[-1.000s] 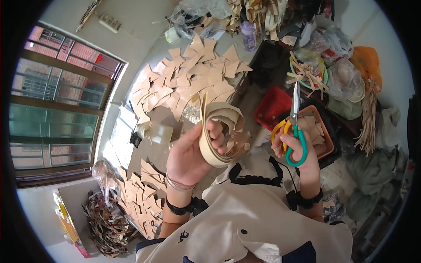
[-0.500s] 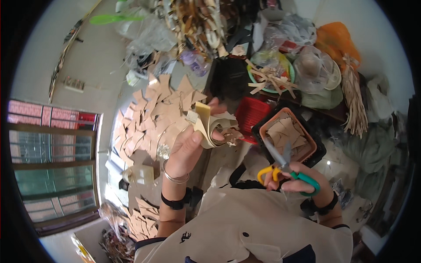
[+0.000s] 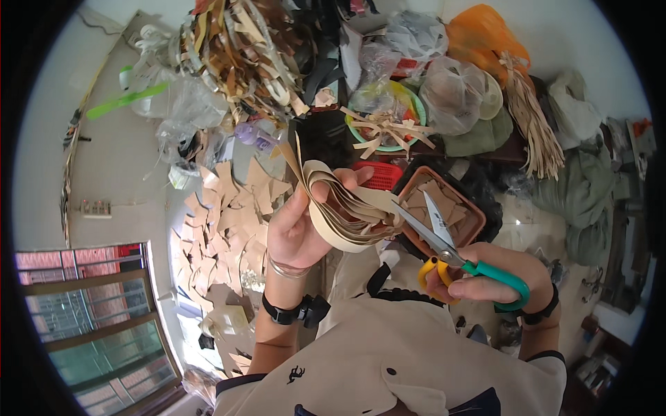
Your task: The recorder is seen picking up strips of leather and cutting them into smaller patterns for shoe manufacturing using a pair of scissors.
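My left hand [image 3: 293, 232] is closed around a looped bundle of beige, leather-like strips [image 3: 334, 232], held up in front of my chest. One end of the bundle sticks up past my fingers, while the loops sag toward the right. In my right hand [image 3: 479, 267] is a pair of scissors [image 3: 445, 251] with one yellow and one green handle. Their blades are spread and point up and left. The blade tips come close to the right end of the strips; whether they touch, I cannot tell.
Many cut beige pieces [image 3: 225, 229] cover the table on the left. Beyond the scissors stands an orange-brown bin [image 3: 479, 218] with more pieces in it, beside a red basket [image 3: 378, 175]. Farther back are a green-rimmed basin [image 3: 420, 104], plastic bags and a heap of strips [image 3: 243, 55].
The scissors have come left and closer to the bundle. The strips have turned in my left hand and now show as a fuller fan of loops. The whole view has shifted.
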The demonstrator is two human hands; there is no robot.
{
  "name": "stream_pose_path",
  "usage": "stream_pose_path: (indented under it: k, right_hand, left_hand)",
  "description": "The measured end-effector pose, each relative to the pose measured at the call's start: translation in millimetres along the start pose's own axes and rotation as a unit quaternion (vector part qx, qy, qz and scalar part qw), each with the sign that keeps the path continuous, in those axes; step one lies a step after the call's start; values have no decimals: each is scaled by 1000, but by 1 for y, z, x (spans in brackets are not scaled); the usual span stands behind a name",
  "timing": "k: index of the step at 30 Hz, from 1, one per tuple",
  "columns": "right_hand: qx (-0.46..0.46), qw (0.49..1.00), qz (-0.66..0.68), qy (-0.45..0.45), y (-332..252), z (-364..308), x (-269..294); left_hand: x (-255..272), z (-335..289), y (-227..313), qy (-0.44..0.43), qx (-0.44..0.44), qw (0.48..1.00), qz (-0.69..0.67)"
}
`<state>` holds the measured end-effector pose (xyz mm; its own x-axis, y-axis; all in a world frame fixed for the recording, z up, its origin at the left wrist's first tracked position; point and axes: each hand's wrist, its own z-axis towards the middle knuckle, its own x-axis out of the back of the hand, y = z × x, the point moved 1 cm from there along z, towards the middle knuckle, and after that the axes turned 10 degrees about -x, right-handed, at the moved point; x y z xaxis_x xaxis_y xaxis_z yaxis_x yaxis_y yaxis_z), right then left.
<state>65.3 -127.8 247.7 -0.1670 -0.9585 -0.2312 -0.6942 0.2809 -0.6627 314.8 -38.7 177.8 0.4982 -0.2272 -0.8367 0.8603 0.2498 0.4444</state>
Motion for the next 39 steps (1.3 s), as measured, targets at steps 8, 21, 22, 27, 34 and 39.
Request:
stream_pose_path:
  k: [8,21,22,27,34,39]
  right_hand:
    - [154,982,-63,89,-13,4,1]
    - [49,993,-57,96,-56,32,6]
    - [50,993,-53,88,-57,35,5]
    - [96,983,-24,154,-61,50,1]
    - [32,994,16,105,-59,81,7]
    - [34,987,124,95,-73,89,1]
  left_hand:
    - [10,39,1,-17,103,993,57]
    - [14,64,25,0,144,978,150]
    - [15,63,27,7,149,973,177]
    - [29,66,37,-7,171,942,290]
    - [50,71,36,-84,168,916,356]
    - [63,78,44,-117,182,912,348]
